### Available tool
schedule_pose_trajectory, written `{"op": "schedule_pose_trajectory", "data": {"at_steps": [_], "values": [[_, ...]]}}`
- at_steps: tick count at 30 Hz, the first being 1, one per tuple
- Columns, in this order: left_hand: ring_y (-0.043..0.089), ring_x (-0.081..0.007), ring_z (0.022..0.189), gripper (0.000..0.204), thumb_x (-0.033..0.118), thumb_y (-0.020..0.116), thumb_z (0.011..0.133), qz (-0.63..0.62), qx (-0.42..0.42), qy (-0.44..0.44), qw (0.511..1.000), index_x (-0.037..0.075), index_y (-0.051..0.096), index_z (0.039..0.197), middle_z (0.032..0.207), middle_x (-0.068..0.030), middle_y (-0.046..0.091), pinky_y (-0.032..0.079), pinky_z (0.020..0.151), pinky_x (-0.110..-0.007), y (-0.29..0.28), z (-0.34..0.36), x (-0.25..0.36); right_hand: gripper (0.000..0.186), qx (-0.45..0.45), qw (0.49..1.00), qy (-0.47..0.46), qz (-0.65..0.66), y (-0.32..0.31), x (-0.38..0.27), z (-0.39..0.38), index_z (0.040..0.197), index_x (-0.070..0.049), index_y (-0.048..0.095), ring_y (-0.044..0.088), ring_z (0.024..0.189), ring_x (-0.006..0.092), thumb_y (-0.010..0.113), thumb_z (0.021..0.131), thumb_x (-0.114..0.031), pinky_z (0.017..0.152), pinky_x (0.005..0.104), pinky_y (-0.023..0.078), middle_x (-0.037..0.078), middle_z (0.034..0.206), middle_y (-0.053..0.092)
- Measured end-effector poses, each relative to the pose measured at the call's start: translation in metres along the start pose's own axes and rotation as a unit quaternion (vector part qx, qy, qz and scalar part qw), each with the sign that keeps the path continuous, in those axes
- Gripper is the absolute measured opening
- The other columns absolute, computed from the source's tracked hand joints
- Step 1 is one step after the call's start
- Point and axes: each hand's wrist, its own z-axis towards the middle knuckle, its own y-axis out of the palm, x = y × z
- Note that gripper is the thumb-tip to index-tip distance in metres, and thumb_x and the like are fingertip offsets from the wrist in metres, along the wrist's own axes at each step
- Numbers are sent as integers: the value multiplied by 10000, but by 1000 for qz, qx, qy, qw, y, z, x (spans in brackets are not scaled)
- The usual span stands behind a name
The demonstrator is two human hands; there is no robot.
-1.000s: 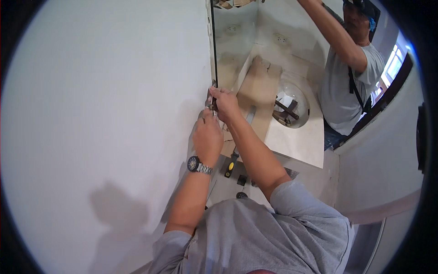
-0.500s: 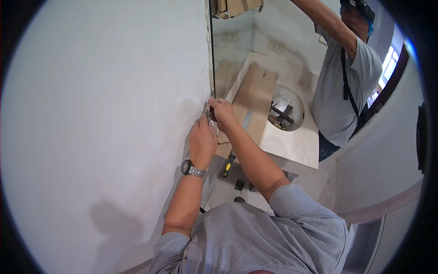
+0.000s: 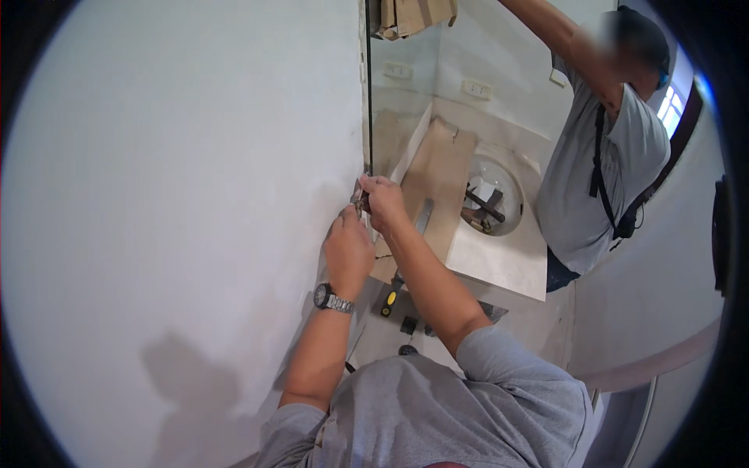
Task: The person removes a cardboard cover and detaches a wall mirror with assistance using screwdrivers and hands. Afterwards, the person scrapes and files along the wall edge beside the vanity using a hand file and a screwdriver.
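Note:
My left hand, a metal-banded watch at its wrist, reaches up along the white wall's edge with its fingers closed. Just above it, my right hand pinches at the same spot. Between the fingertips shows a small metallic piece; its kind is too small and covered to tell. Both hands are at the lower end of a dark edge strip that runs down beside a glassy panel. My fingers hide where the piece meets the wall edge.
On the right, a pale countertop has a round basin with a hammer and other tools inside. A brown board lies across the counter. Below is a black-and-yellow tool handle. A co-worker stands close, one arm raised.
My hands stay together at the wall edge, with only slight finger shifts. The view has shifted a little. The co-worker's head has turned and their body appears farther right.

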Motion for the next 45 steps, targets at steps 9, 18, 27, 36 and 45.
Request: {"op": "schedule_pose_trajectory", "data": {"at_steps": [9, 18, 27, 36, 45], "values": [[613, -413, 937, 348, 95, 545, 916, 20, 37, 13, 999, -46, 504, 1232, 1026, -228, 621, 508, 783, -478, 7, 2, -1, 169, -10, 998, -45, -30, 10, -3, 8, 849, -8, 571, 532, 587, 145, 579, 960, -135, 536, 283, 438, 55, 708, 583], [624, -403, 935, 341, 99, 515, 925, -26, 65, 50, 996, -37, 545, 1236, 1039, -235, 653, 499, 774, -483, -15, -1, 6, 170, -43, 999, -28, -4, 12, -4, -22, 946, -3, 571, 557, 645, 145, 563, 975, -170, 571, 291, 466, 54, 775, 596], [637, -405, 812, 351, 126, 521, 926, 30, 1, 16, 999, -7, 570, 1247, 887, -231, 667, 503, 694, -492, -16, 10, 10, 160, -24, 998, -52, 0, 9, -2, -18, 924, 14, 599, 549, 673, 144, 590, 950, -144, 611, 291, 465, 47, 793, 606], [645, -396, 835, 436, 122, 483, 918, 50, -25, -4, 998, -23, 497, 1329, 917, -251, 664, 522, 720, -474, -4, 29, 18, 214, 1, 992, -71, -104, 8, -15, -5, 934, 31, 651, 572, 723, 139, 610, 939, -180, 640, 286, 457, 74, 841, 651], [634, -414, 859, 416, 106, 474, 929, -2, -2, 1, 1000, -32, 496, 1321, 931, -264, 652, 511, 730, -496, -3, -21, -9, 248, 16, 987, -73, -141, -4, 26, -33, 878, 34, 659, 555, 635, 146, 592, 933, -198, 576, 302, 449, 65, 738, 618]]}}
